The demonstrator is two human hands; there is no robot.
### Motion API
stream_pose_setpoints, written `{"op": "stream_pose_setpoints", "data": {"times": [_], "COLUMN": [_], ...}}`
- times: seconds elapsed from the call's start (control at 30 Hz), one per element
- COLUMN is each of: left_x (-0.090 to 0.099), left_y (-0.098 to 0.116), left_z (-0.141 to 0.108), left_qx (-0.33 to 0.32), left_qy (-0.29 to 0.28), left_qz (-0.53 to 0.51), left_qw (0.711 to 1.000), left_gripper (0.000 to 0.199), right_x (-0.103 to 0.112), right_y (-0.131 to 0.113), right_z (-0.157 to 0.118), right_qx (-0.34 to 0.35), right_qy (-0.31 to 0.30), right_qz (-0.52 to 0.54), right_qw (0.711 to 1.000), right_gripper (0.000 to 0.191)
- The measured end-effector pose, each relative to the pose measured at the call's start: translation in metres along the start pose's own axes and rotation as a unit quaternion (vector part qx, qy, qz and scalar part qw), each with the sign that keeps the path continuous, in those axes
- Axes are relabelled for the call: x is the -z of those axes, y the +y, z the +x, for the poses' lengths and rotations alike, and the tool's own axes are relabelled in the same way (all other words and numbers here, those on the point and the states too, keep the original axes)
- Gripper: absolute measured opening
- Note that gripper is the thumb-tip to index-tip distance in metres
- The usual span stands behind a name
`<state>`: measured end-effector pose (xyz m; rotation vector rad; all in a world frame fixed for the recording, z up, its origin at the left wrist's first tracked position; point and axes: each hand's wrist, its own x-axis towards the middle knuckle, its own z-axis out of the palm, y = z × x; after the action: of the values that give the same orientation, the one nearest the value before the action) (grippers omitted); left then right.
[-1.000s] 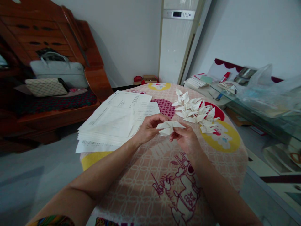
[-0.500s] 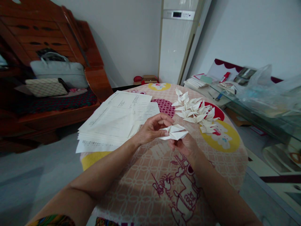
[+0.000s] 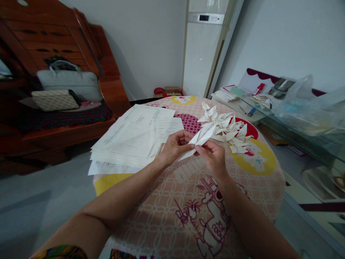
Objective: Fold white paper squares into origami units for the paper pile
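A white folded paper (image 3: 202,135), long and narrow with pointed ends, is held up over the table between both hands. My left hand (image 3: 176,146) pinches it from the left, thumb on the near face and fingers curled behind. From the right, my right hand (image 3: 215,156) grips it with the thumb close to the left thumb. Behind the right hand lies a heap of folded paper cranes (image 3: 225,124). To the left of my hands is a stack of printed paper sheets (image 3: 126,140).
The round table wears a patterned cloth (image 3: 161,212). On the left stands a wooden bench (image 3: 113,91) bearing a grey bag (image 3: 70,84) and a checked pouch (image 3: 55,100). To the right, a glass-topped table (image 3: 302,133) carries plastic bags (image 3: 302,104). A white air conditioner (image 3: 202,54) stands behind.
The folded paper has gone from a spread, flat-lying shape to a narrow one tilted up to the right. My right hand has come from beneath it to its right side, thumb now on top.
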<state>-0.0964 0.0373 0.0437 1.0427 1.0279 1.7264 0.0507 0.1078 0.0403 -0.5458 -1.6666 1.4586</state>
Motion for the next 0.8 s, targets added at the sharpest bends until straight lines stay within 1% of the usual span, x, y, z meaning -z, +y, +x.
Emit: {"op": "stream_pose_setpoints", "data": {"times": [0.17, 0.27, 0.37, 0.43, 0.57, 0.73, 0.8], "left_x": [0.0001, 0.0011, 0.002, 0.0024, 0.0018, -0.0009, -0.0019], "left_y": [-0.0027, -0.0026, -0.0026, -0.0031, -0.0043, -0.0039, -0.0033], "left_z": [0.0009, 0.0018, 0.0019, 0.0018, 0.0015, 0.0003, -0.0001], "left_qx": [0.039, 0.076, 0.102, 0.101, 0.079, 0.087, 0.077], "left_qy": [-0.001, -0.004, -0.015, -0.016, -0.003, 0.012, 0.026], "left_qz": [-0.021, -0.029, -0.019, -0.002, 0.02, 0.027, 0.034], "left_qw": [0.999, 0.997, 0.995, 0.995, 0.997, 0.996, 0.996], "left_gripper": [0.04, 0.037, 0.03, 0.028, 0.03, 0.032, 0.032], "right_x": [-0.0016, 0.0019, 0.0047, 0.0049, 0.0023, 0.0011, 0.0015], "right_y": [0.0013, 0.0029, 0.0013, -0.0006, -0.0029, -0.0007, 0.001], "right_z": [-0.0003, 0.0009, 0.0021, 0.0026, 0.0023, 0.0017, 0.0018], "right_qx": [-0.064, -0.068, -0.061, -0.066, -0.075, -0.078, -0.076], "right_qy": [0.019, 0.03, 0.031, 0.021, 0.013, 0.007, 0.009], "right_qz": [0.054, 0.071, 0.056, 0.045, 0.05, 0.068, 0.069], "right_qw": [0.996, 0.995, 0.996, 0.997, 0.996, 0.995, 0.995], "right_gripper": [0.025, 0.023, 0.022, 0.024, 0.026, 0.026, 0.025]}}
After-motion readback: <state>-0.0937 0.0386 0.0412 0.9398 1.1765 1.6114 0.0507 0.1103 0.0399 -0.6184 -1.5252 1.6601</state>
